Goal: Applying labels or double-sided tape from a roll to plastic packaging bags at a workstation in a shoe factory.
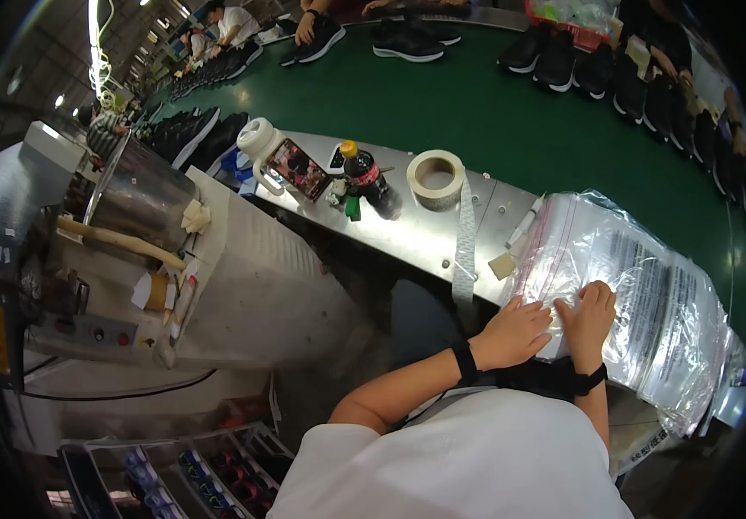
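A thick layer of clear plastic zip bags point(554, 238), printed with dark text blocks, is spread over the right end of the metal table. My left hand point(515, 333) lies at the near left part of the bags, fingers stretched toward the right and touching the plastic. Beside it my right hand point(591, 320) rests on the same bags, thumb apart from its bent fingers. Neither hand visibly lifts a bag. A roll of pale tape point(436, 179) stands left of the bags, its loose strip hanging over the table's near edge. Both wrists wear black bands.
A white pen point(524, 221) and a small tan square point(502, 265) lie left of the bags. Farther left are a dark drink bottle point(364, 169), a phone point(298, 169) and a white jug point(258, 143). Beyond runs a green conveyor point(321, 95) with black shoes point(554, 62) and other people. A machine point(243, 277) stands left.
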A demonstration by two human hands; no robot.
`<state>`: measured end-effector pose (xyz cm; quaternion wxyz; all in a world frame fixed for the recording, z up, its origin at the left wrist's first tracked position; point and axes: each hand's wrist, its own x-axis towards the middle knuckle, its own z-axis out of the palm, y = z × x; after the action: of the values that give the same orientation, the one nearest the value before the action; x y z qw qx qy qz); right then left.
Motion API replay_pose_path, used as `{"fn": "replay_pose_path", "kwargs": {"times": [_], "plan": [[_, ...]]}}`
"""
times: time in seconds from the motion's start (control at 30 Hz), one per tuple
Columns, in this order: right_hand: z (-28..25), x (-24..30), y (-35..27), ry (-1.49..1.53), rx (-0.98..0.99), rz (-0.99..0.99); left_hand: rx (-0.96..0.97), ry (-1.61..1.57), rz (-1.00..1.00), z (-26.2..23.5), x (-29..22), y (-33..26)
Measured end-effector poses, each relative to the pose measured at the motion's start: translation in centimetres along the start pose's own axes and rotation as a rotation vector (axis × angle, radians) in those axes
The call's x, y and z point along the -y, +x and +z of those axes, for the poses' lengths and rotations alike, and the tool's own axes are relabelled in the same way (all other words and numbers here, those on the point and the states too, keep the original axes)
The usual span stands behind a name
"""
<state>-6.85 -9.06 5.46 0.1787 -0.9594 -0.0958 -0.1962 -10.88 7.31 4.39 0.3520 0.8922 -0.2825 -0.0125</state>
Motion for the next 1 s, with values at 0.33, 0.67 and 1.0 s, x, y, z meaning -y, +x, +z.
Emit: {"fn": "replay_pose_path", "kwargs": {"times": [0.33, 0.67, 1.0], "plan": [[0.7, -0.4, -0.2, 0.177, -0.097, -0.028, 0.127, -0.119, -0.063, -2.3, -0.4, 1.2], [0.9, -1.3, -0.9, 0.142, -0.100, -0.032, 0.039, -0.142, -0.071, -1.3, -0.1, 0.7], [2.1, -3.1, -2.2, 0.275, -0.107, -0.093, 0.440, -1.621, -0.238, -2.8, -1.6, 10.5]]}}
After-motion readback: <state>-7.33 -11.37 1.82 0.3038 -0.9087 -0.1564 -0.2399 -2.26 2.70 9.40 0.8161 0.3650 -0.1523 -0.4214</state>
